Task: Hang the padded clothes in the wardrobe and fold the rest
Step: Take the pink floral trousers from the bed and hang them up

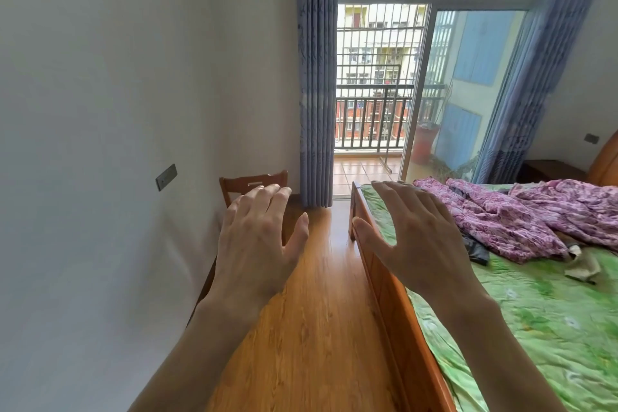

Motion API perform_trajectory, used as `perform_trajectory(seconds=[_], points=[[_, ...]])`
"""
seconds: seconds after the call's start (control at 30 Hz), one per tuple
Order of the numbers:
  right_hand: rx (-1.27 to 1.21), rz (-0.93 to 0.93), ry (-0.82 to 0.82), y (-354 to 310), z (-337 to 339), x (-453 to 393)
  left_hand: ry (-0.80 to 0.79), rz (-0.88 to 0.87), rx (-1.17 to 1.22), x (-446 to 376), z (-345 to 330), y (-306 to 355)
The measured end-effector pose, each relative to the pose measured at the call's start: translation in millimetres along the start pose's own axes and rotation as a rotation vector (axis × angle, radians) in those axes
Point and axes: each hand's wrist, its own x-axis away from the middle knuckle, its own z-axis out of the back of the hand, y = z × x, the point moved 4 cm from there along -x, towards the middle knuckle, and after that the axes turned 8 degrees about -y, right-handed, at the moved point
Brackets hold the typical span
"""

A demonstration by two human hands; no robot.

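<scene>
Two hands are hovering palm-down in front, both holding nothing: left hand (257,237) over the wood floor (311,328), right hand (414,237) over the near edge of the bed (384,284). Fingers on both are lying straight and loosely side by side, thumbs splayed inward toward each other. Purple floral padded clothes (501,221) are lying crumpled on the green floral bedsheet (535,328), well apart from the left hand, just beyond the right fingertips. The heap's long axis is running across the bed, from the foot side toward the headboard (607,164) at right; which end is collar or hem I cannot tell. A dark garment (476,249) is poking out from under the purple heap, and a beige piece (583,266) is lying beside it. A wooden chair (252,182) is standing against the white wall (117,77) at left. Blue-grey curtains (316,77) are framing a sliding glass door (468,94) opening on a balcony with a dark railing (371,117). A nightstand (548,170) is sitting in the far right corner.
</scene>
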Motion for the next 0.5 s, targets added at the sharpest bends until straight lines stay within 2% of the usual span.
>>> perform_trajectory(seconds=[0.5], points=[[0.006, -0.043, -0.04, 32, -97, -161, -0.079, -0.054, 0.02, -159, -115, -65]])
